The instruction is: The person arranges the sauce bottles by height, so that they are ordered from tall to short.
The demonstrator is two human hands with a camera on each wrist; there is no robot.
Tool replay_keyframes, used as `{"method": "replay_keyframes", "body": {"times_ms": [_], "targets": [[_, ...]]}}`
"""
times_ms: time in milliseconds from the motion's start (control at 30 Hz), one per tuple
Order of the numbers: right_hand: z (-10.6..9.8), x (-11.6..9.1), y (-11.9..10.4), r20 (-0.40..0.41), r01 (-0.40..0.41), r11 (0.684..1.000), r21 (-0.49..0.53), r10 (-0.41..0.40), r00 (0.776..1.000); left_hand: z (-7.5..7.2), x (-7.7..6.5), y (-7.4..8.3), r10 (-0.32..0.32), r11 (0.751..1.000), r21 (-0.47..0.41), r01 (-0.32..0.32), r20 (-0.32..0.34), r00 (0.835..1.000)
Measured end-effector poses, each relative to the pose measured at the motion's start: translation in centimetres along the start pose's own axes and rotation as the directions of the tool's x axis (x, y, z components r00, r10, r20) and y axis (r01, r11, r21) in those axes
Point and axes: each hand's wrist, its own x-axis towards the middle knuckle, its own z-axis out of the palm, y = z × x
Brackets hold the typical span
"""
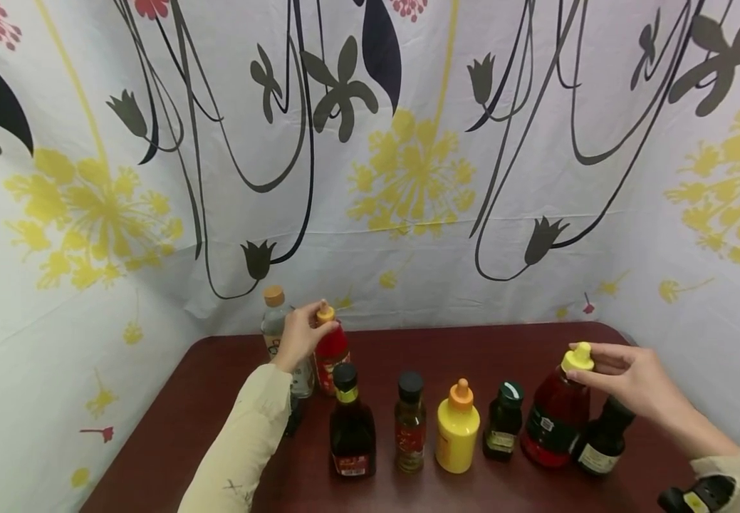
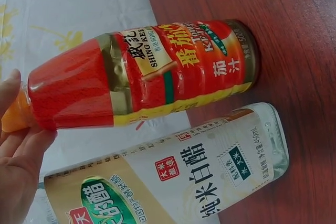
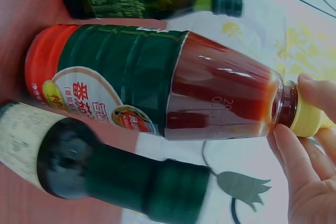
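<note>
Sleeves (image 1: 238,434) sit nearest; left fingers (image 2: 38,142) pinch ketchup (image 1: 331,348) near the back edge of the bench (image 1: 434,349), right fingers (image 3: 294,153) red sauce (image 1: 558,406) by its right edge. Both seem heavy, slippery; hold tops.

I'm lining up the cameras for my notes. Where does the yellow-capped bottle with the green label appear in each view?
Head: the bottle is low on the right, its cap pinched by the right hand's fingers.
Left wrist: not in the picture.
Right wrist: the bottle lies sideways across the middle, cap toward the right edge.
Shared landmark: the reddish-brown tabletop.
</note>
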Motion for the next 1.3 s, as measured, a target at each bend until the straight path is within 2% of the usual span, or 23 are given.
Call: {"method": "replay_keyframes", "body": {"times_ms": [233, 533, 633, 833, 967, 1300], "targets": [[-1.3, 1.5, -1.5, -0.030, 0.064, 0.998, 0.009, -0.064, 0.998, -0.1, 0.1, 0.2, -0.039, 0.999, -0.009, 0.040, 0.013, 0.999], [-1.9, 3.8, -4.2, -0.081, 0.093, 0.992, -0.089, -0.101, 0.992, 0.1, 0.3, 0.5, -0.029, 0.999, -0.015, 0.029, 0.025, 0.999], [-1.7, 4.9, -5.3, -0.085, 0.098, 0.991, -0.087, -0.105, 0.991, 0.1, 0.3, 0.5, -0.026, 0.999, -0.018, 0.027, 0.022, 0.999], [-0.2, 7.0, -7.5, -0.059, 0.137, 0.988, -0.073, -0.141, 0.988, 0.0, 0.3, 0.5, -0.040, 0.999, -0.006, 0.040, 0.017, 0.999], [1.4, 8.3, -8.7, -0.040, 0.149, 0.985, -0.092, -0.153, 0.987, 0.0, 0.3, 0.3, -0.026, 1.000, 0.006, 0.026, 0.012, 1.000], [6.2, 11.4, -11.7, 0.079, 0.128, 0.991, 0.042, -0.131, 0.988, 0.0, 0.4, 0.3, -0.028, 0.999, 0.025, 0.028, 0.002, 1.000]]}}
